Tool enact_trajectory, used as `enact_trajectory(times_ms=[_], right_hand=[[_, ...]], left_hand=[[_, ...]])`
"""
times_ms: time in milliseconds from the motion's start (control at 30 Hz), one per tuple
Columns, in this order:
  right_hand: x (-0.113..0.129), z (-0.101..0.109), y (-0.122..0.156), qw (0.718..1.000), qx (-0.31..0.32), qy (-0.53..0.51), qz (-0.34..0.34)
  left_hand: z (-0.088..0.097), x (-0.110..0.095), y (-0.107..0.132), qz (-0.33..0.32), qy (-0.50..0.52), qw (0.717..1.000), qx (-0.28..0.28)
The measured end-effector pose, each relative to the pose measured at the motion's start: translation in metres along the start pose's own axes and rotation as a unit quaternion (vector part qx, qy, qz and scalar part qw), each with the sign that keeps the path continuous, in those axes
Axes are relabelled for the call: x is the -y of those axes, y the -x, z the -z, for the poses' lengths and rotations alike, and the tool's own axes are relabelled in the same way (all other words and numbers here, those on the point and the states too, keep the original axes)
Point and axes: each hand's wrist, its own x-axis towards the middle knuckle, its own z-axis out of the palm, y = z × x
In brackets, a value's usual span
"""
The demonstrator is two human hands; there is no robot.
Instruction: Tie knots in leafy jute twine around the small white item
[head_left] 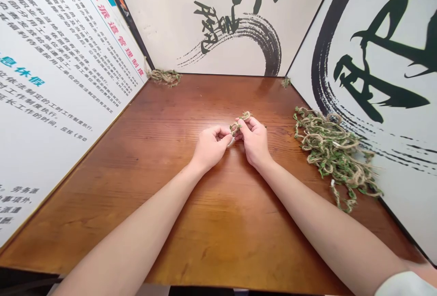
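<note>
**Two hands pinching a short twist of leafy twine [241,122] above a wooden table [211,98]**

The reddish-brown table had a glossy grain and was boxed in by three printed boards. The left board [68,59] carried dense Chinese text with red and blue headings. The far board [218,22] bore black brush calligraphy and a small framed caption, and the right board [385,36] showed more large brush strokes. A small bundle of twine [164,76] lay in the far left corner, and a little tuft [286,82] sat in the far right corner.

The left hand [210,148] was curled, its fingertips and thumb pinching the near end of the twist. The right hand [254,143] pinched the twist from the other side between thumb and fingers, so the hands nearly met near the middle of the table. The twist was jute-coloured, looped and dotted with small green leaves. Just right of the right hand lay a loose, tangled pile of the same twine [332,155], spreading toward the right board.

The fingers hid part of the twist, so its exact loops could not be made out. A pale bit beside the left thumb was too small to identify. A white sleeve [404,284] was cut off at the near right edge.
</note>
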Motion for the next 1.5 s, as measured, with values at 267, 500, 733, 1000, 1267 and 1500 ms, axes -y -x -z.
enact_trajectory(times_ms=[267, 500, 733, 1000, 1267, 1500], right_hand=[[-0.0022, -0.0004, -0.0029, 1.0, -0.01, -0.008, -0.008], [-0.0009, -0.0014, -0.0033, 1.0, -0.02, -0.018, -0.006], [-0.0024, -0.0005, -0.0037, 1.0, -0.017, -0.004, -0.002], [-0.0032, 0.0003, -0.0037, 1.0, -0.01, 0.002, 0.003], [-0.0009, -0.0011, -0.0023, 1.0, -0.015, 0.0, 0.006], [-0.0018, 0.0005, -0.0027, 1.0, -0.015, -0.008, 0.006]], left_hand=[[-0.0003, -0.0026, 0.0018, 0.004, -0.018, 0.999, 0.027], [0.0004, -0.007, 0.0041, -0.01, -0.017, 0.998, 0.053], [0.0009, -0.0065, 0.0062, -0.036, -0.026, 0.996, 0.072], [0.0005, -0.0067, 0.0077, -0.056, -0.033, 0.996, 0.058], [-0.0002, -0.0077, 0.0089, -0.064, -0.039, 0.995, 0.061], [0.0004, -0.0093, 0.0098, -0.068, -0.033, 0.996, 0.056]])
